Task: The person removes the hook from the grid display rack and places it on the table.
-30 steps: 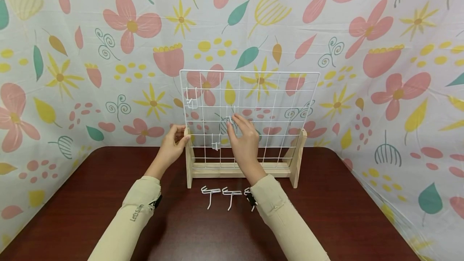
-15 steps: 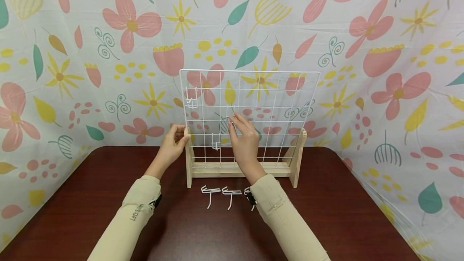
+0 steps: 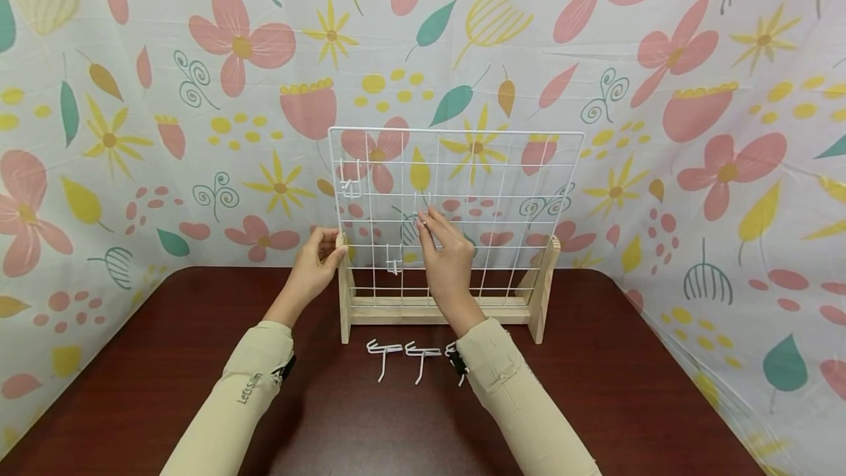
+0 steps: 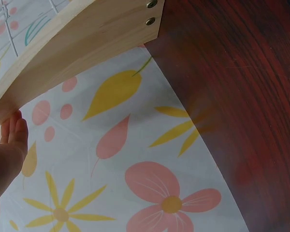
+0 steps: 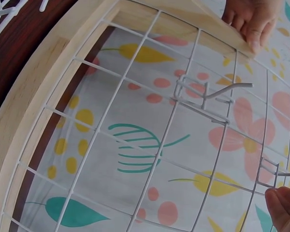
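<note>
A white wire grid panel (image 3: 456, 130) stands upright in a wooden stand (image 3: 439, 319) on the table. My left hand (image 3: 316, 259) holds the top of the stand's left post (image 3: 343, 296) at the grid's edge, thumb in front. In the left wrist view its fingers lie against the wood. My right hand (image 3: 449, 259) is at the middle of the grid, pinching the prong of a white wire hook (image 5: 276, 170) between thumb and fingers; the hook's back lies against the grid wires. Two more hooks hang on the grid, an upper-left hook (image 3: 349, 186) and a lower hook (image 3: 393, 266).
In front of the stand lie a left loose hook (image 3: 385, 348), a middle loose hook (image 3: 423, 351) and a third hook partly hidden behind the right wrist. The dark red table (image 3: 370, 424) reaches back to a flowered cloth (image 3: 634, 94).
The right thumb and fingertips have closed in on the hook's prong, and the hand has shifted very slightly right. My left hand stays on the post.
</note>
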Action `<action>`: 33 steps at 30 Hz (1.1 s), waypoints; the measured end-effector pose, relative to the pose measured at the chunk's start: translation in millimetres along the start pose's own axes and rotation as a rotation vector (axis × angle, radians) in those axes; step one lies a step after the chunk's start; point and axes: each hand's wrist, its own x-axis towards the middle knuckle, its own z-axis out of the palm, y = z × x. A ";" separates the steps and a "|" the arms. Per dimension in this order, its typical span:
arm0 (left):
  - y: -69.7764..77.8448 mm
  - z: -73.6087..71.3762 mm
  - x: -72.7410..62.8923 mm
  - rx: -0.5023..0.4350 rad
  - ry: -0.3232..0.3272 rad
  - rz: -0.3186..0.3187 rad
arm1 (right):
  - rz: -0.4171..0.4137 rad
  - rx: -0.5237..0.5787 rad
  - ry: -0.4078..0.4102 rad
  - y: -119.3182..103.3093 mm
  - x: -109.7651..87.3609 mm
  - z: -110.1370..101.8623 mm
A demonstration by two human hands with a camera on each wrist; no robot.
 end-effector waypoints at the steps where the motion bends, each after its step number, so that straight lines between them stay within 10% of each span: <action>1: -0.1 0.1 0.0 -0.001 0.000 0.001 | -0.002 0.002 0.002 0.1 0.2 0.1; 33: -2.2 -0.3 2.2 -0.017 -0.005 -0.011 | -0.060 0.068 0.001 -7.9 11.1 -11.0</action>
